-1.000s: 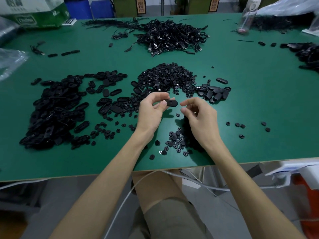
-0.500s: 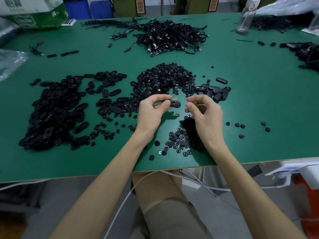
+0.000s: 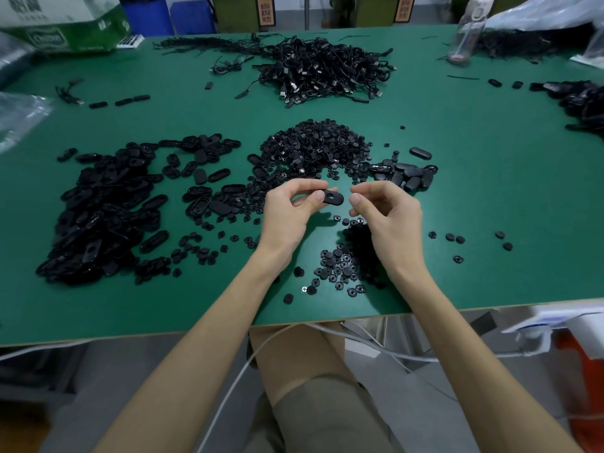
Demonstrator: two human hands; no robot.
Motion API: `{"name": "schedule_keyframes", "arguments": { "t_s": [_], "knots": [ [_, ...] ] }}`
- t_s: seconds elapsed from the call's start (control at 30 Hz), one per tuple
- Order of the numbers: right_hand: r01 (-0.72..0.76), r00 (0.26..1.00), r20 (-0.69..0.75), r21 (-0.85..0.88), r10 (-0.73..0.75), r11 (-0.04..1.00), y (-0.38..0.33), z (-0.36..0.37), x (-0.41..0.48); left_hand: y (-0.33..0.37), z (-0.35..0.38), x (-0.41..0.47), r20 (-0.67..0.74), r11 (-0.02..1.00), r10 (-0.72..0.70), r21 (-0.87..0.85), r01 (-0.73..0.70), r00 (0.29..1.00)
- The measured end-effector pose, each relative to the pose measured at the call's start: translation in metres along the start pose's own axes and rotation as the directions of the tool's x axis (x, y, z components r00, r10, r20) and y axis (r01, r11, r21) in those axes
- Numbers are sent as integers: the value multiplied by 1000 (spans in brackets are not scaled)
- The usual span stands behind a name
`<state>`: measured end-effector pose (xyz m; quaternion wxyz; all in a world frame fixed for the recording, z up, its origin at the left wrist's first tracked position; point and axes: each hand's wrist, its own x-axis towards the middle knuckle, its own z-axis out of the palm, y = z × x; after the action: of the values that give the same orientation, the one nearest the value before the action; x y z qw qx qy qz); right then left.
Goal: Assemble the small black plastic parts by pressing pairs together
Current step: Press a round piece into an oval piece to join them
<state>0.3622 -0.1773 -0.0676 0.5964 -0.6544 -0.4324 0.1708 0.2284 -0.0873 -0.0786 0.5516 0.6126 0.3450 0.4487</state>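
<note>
My left hand [image 3: 287, 217] pinches a black oval part [image 3: 334, 197] between thumb and fingers, just above the green table [image 3: 490, 197]. A pale notch shows in the part's top face. My right hand [image 3: 389, 217] hovers just right of the part without touching it. Its fingers are loosely curled, and I see nothing between thumb and index. Oval shells [image 3: 98, 210] are heaped at the left. Small round pieces [image 3: 317, 148] are piled behind my hands, and more round pieces [image 3: 340, 273] lie under my right wrist.
A small cluster of oval parts [image 3: 408, 174] lies right of the round pile. Black cables [image 3: 320, 70] are heaped at the back. A clear bottle [image 3: 467, 31] and a cardboard box [image 3: 65, 24] stand at the far edge. White cables [image 3: 359, 341] hang below the table's near edge.
My right hand has drawn back a little to the right, away from the oval part. My left hand has tilted the part so its top face shows.
</note>
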Motion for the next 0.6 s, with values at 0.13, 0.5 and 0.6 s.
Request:
{"name": "schedule_keyframes", "arguments": {
  "t_s": [0.13,0.5,0.6],
  "knots": [
    [8,1000,-2,19,-8,1000,0,0,0,0,0,0,-10,1000,-8,-6,8,1000],
    [6,1000,14,4,-6,1000,3,-1,1,1,1,0,-41,999,-34,-34,32,999],
    [0,1000,9,15,0,1000,3,-1,1,0,1,0,-47,999,-35,-24,34,998]
  ]
}}
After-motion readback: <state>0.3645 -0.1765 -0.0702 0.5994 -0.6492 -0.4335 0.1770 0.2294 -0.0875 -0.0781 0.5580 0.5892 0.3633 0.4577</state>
